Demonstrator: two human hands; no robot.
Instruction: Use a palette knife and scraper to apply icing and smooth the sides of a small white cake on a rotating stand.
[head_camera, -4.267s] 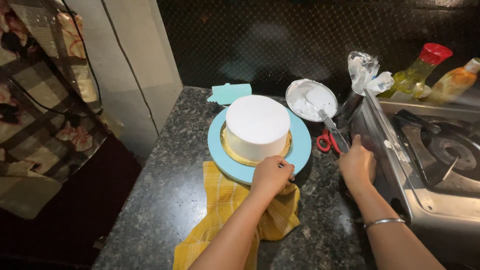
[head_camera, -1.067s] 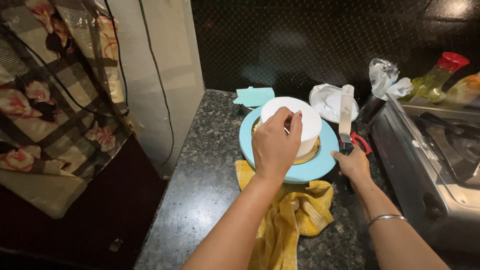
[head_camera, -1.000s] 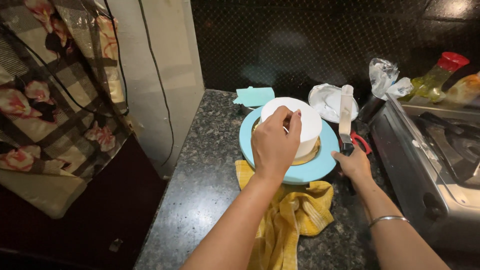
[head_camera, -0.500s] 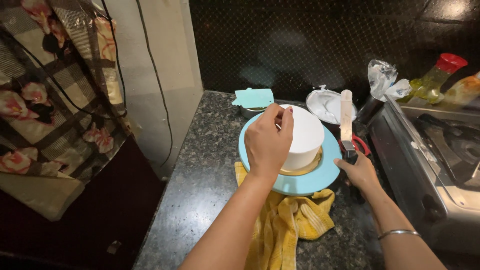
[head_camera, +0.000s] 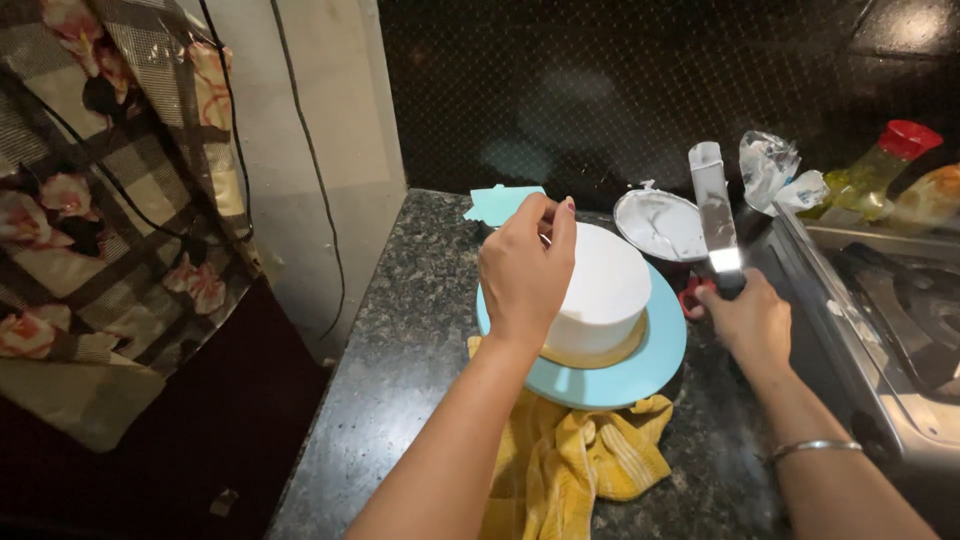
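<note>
Fingers (head_camera: 545, 215) of the left hand (head_camera: 525, 275) pinch together at the far rim of the round white-frosted cake (head_camera: 605, 285) on its pale-blue round turntable (head_camera: 640, 365). Right hand (head_camera: 750, 320) is clamped on the flat steel icing spatula (head_camera: 712, 205). Soft frosting likely smears; handle by the turntable.

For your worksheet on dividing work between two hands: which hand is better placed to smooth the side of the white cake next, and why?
Probably the right hand: its grip is closed on the spatula, blade up, right beside the cake. The left hand hovers over the cake's near edge holding no tool, better suited to turning the blue stand.
</note>
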